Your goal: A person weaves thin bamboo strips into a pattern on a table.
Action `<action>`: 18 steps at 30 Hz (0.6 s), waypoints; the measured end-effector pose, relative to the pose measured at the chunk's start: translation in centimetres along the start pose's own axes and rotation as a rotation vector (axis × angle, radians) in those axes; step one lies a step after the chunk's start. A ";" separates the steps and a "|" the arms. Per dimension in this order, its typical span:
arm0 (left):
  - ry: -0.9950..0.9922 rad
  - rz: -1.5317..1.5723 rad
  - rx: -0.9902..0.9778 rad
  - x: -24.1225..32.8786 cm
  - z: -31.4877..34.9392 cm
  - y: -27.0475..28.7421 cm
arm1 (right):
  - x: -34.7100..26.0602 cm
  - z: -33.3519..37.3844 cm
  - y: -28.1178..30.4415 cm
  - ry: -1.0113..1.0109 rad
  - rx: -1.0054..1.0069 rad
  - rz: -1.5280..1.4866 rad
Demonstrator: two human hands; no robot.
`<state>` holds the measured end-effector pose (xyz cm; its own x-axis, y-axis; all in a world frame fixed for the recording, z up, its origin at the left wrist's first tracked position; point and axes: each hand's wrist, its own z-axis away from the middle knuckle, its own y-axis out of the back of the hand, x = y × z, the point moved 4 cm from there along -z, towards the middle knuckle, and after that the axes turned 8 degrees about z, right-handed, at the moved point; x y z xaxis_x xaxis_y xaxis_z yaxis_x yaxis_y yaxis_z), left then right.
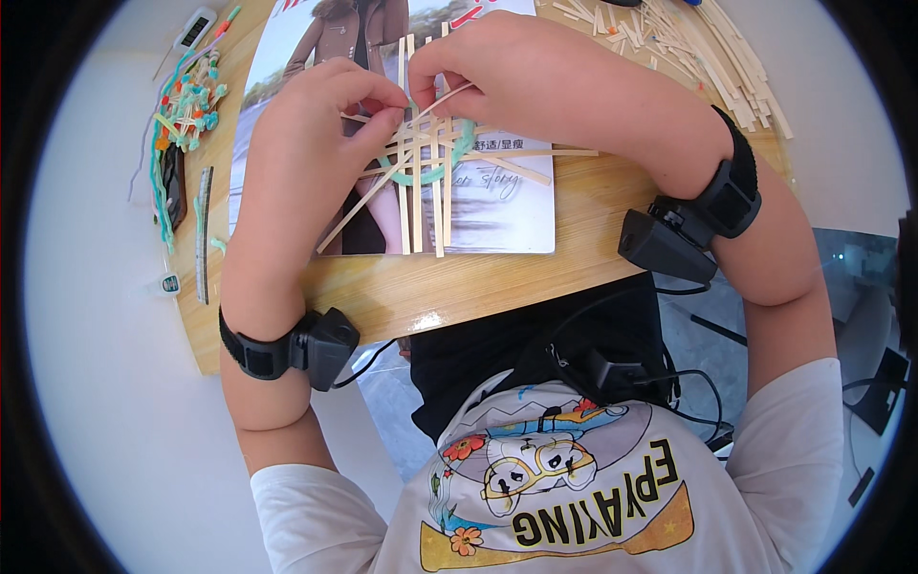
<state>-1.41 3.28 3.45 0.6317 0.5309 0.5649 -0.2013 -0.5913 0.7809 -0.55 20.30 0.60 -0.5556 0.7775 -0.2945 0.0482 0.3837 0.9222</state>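
Note:
Thin pale wooden strips [438, 215] cross one another in an open lattice on a magazine [521, 225]. A mint-green fuzzy ring, like a bent pipe cleaner [416, 179], winds among the strips. My left hand [320, 120] is closed at the lattice's upper left, thumb and forefinger pinched on a slender strip near the crossings. My right hand [497, 72] is closed too, gripping a diagonal strip [449, 97] between thumb and fingers at the upper right. The fingertips of both hands nearly meet above the lattice and hide part of its far side.
More loose wooden strips [717, 57] lie in a pile at the table's far right. On the left are a tangle of coloured beads and fuzzy cords [196, 105], a ruler [204, 234] and a small white device with a display [196, 29]. The wooden table's [459, 292] near edge faces my body.

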 end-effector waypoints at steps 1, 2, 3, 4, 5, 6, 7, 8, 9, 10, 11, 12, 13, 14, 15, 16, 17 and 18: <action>0.006 -0.018 -0.014 0.1 0.0 0.0 | 0.0 0.0 0.0 -0.003 -0.001 -0.013; 0.006 -0.018 -0.014 0.2 0.0 0.1 | 0.0 0.0 0.0 -0.003 -0.001 -0.013; 0.023 -0.045 -0.035 0.2 0.0 0.1 | 0.0 -0.1 0.1 -0.009 -0.009 -0.011; 0.039 -0.072 -0.056 0.2 0.0 0.1 | -0.1 -0.1 0.1 -0.016 -0.017 -0.010; 0.039 -0.072 -0.056 0.2 0.0 0.0 | -0.1 -0.1 0.2 -0.015 -0.017 -0.010; -0.001 -0.092 -0.025 0.3 0.1 0.0 | -0.2 0.0 0.2 -0.020 -0.022 -0.001; -0.041 -0.112 0.006 0.4 0.1 0.0 | -0.3 0.0 0.3 -0.024 -0.027 0.008; -0.042 -0.111 0.006 0.4 0.0 -0.1 | -0.3 0.0 0.3 -0.025 -0.027 0.009; -0.059 -0.111 0.012 0.4 -0.1 -0.2 | -0.3 0.0 0.4 -0.034 -0.035 0.008; -0.075 -0.111 0.017 0.4 -0.1 -0.3 | -0.2 0.0 0.4 -0.044 -0.043 0.007; -0.075 -0.112 0.018 0.4 -0.1 -0.4 | -0.3 0.0 0.4 -0.043 -0.042 0.006; -0.097 -0.142 0.025 0.5 0.0 -0.4 | -0.3 0.0 0.4 -0.053 -0.051 0.005; -0.118 -0.171 0.032 0.6 0.0 -0.5 | -0.3 0.0 0.4 -0.063 -0.061 0.005; -0.117 -0.173 0.032 0.4 0.0 -0.5 | -0.4 0.0 0.6 -0.062 -0.060 0.004; -0.112 -0.178 0.024 0.2 0.0 -0.5 | -0.6 0.0 0.9 -0.076 -0.089 -0.011; -0.106 -0.184 0.015 0.0 0.0 -0.6 | -0.7 0.0 1.0 -0.091 -0.118 -0.026; -0.107 -0.184 0.015 0.0 0.0 -0.7 | -0.7 0.1 1.1 -0.091 -0.118 -0.026; -0.104 -0.184 0.015 0.1 -0.1 -0.8 | -0.7 0.1 1.1 -0.077 -0.107 -0.025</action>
<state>-1.24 3.83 2.90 0.7305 0.5661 0.3820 -0.0650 -0.4992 0.8641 0.01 20.26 1.79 -0.4902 0.8056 -0.3327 -0.0566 0.3514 0.9345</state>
